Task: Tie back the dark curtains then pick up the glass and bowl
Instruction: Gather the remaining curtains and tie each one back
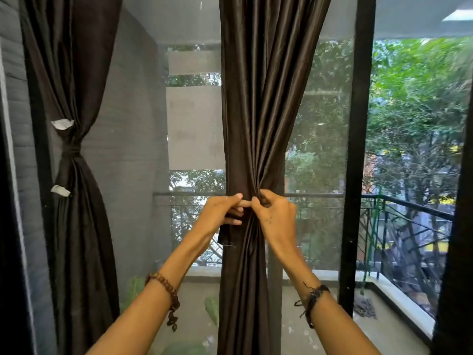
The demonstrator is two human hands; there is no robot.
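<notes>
Both forearms are raised toward the middle curtain [258,119], a beaded bracelet [163,284] worn on the left wrist. Its gathered folds are pinched at rail height by the left hand [221,213] and right hand [275,216], fingers curled into the fabric. At the left edge, another dark curtain [74,98] is already knotted back.

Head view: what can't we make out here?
- Glass and bowl: neither shows in the head view.
- Tie band on the middle curtain: covered by the left hand and right hand; knot state unclear.
- Curtain tops and hems: cut off by the upper and lower edges.
- Left curtain, already tied: its white patches are too small to identify.
</notes>
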